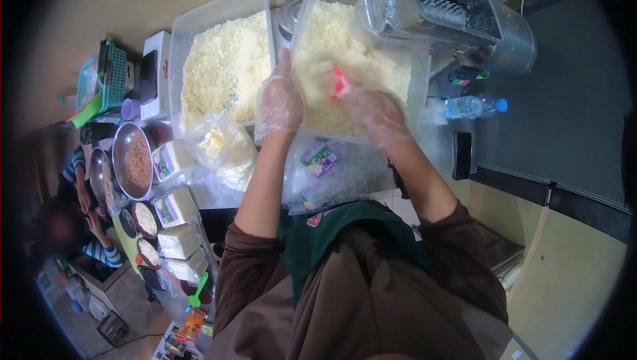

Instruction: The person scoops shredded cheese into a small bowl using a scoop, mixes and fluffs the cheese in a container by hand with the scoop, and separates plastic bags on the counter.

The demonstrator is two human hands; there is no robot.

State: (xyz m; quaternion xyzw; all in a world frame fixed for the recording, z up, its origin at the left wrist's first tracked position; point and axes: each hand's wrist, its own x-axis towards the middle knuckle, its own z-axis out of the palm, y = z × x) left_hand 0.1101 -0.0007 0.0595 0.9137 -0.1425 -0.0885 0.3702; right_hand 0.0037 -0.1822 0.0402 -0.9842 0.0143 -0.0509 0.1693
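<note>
My left hand (282,101), in a clear plastic glove, grips the near left wall of the right-hand clear plastic bin (423,104), one finger stretched along it. My right hand (378,116), also gloved and smeared by motion, is closed on a small red tool (340,83) whose exact kind is blurred. The tool is over the pale yellow grated cheese (332,28) in that bin. A second plastic bin (174,61), left of my left hand, holds more grated cheese (225,55). Below it lies a plastic bag (229,154) with pale yellow pieces.
A metal grating machine (458,8) stands over the right bin's far corner. A water bottle (471,106) and a phone (462,154) lie right. On the left are a metal bowl (136,161) of brown bits, wrapped white blocks (176,207) and a co-worker's hands (89,211).
</note>
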